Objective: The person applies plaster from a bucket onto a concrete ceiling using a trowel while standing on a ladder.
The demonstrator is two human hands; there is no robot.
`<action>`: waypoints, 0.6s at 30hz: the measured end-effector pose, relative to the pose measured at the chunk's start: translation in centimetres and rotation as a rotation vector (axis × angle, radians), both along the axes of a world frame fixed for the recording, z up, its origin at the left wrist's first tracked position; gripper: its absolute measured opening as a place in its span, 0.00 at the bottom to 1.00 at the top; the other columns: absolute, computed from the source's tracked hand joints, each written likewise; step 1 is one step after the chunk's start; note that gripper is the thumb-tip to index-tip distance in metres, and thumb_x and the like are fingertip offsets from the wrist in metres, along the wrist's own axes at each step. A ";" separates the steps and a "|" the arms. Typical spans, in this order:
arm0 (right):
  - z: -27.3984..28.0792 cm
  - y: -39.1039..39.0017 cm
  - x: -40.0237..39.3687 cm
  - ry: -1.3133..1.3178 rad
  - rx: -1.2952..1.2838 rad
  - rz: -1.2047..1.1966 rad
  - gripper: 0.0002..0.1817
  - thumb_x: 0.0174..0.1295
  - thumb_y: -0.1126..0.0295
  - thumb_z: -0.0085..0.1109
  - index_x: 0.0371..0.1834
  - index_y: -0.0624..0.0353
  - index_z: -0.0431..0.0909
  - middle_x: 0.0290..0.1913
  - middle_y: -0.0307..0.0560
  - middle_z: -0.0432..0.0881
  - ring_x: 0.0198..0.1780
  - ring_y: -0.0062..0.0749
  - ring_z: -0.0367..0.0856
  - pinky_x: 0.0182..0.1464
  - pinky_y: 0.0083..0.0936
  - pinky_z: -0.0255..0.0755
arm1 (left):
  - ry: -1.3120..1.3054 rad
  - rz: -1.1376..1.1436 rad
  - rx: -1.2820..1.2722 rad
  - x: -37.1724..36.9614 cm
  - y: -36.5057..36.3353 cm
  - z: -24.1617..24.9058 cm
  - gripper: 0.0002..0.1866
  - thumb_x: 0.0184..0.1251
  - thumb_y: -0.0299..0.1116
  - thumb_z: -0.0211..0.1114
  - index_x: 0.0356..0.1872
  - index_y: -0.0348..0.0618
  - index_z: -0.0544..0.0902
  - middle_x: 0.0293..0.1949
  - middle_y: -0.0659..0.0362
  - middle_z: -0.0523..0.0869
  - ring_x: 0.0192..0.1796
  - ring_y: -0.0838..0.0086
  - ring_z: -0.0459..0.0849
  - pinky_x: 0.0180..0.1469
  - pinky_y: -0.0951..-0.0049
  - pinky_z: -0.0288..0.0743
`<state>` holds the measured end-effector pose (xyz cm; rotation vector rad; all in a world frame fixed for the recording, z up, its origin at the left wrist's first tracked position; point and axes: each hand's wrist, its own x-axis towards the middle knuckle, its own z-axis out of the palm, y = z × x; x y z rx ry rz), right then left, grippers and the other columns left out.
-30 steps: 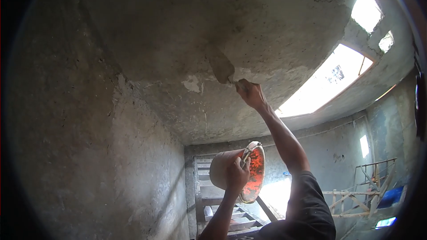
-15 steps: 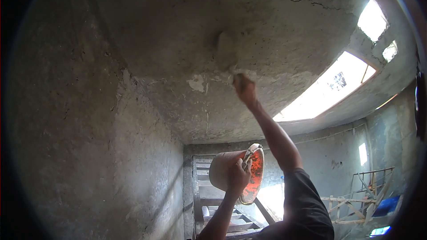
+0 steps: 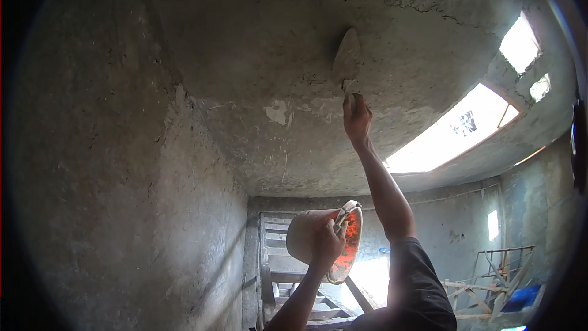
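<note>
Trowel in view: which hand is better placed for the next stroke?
Probably the right hand: raised, it grips the trowel by the grey surface, while the left hand holds the bucket lower.

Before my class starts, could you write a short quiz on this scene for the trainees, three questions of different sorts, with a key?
1. Multiple choice: what is the right hand holding?
A) a brush
B) a trowel
C) a hammer

2. True or false: the left hand, which holds the bucket, is lower in the picture than the right hand.

3. Fill the gap: the inside of the bucket shows patches of bright ______.

Key: 1. B; 2. True; 3. orange-red.
</note>
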<state>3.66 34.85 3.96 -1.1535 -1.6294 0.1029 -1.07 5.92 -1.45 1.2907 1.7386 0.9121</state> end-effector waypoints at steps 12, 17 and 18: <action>-5.2 -3.8 0.0 -0.232 -0.126 0.415 0.11 0.61 0.65 0.60 0.41 0.58 0.73 0.28 0.55 0.80 0.26 0.51 0.81 0.26 0.38 0.74 | 0.023 0.037 0.040 -0.1 -0.1 -1.0 0.22 0.65 0.48 0.61 0.24 0.37 0.75 0.23 0.41 0.80 0.30 0.45 0.81 0.33 0.52 0.73; 3.1 -10.0 3.7 0.785 -1.130 0.825 0.17 0.70 0.52 0.48 0.37 0.56 0.72 0.20 0.38 0.71 0.16 0.24 0.71 0.14 0.22 0.64 | -0.039 0.104 0.019 -0.3 0.3 -0.5 0.20 0.64 0.47 0.62 0.25 0.38 0.76 0.22 0.42 0.80 0.29 0.46 0.82 0.31 0.52 0.73; 3.5 -11.5 4.9 0.787 -1.123 0.813 0.17 0.70 0.52 0.48 0.37 0.56 0.72 0.20 0.38 0.71 0.16 0.24 0.71 0.14 0.22 0.64 | -0.026 0.150 0.053 -0.3 0.5 -1.2 0.20 0.64 0.47 0.62 0.24 0.38 0.75 0.21 0.42 0.80 0.28 0.46 0.82 0.31 0.52 0.73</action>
